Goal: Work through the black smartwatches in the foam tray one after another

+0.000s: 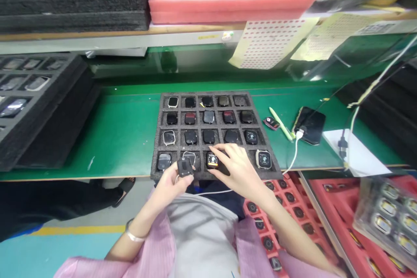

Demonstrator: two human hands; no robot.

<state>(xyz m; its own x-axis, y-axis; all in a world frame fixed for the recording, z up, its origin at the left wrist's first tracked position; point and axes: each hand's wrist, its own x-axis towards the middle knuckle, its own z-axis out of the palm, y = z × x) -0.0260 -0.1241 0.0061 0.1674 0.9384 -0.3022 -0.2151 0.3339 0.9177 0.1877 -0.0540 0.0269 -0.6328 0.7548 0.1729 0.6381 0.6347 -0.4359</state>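
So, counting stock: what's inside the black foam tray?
Watch bodies sit in its cells. The right hand covers one front-row cell; its contents are hidden.

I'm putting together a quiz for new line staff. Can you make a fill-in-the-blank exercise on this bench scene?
1. The foam tray lies on a ____ bench mat.
2. The tray has four rows of ____ compartments each.
3. The left hand holds a small ____ square module, while the right hand touches a lit watch.
4. A phone lies on the tray's ____ side.

Missing words: green; five; black; right.
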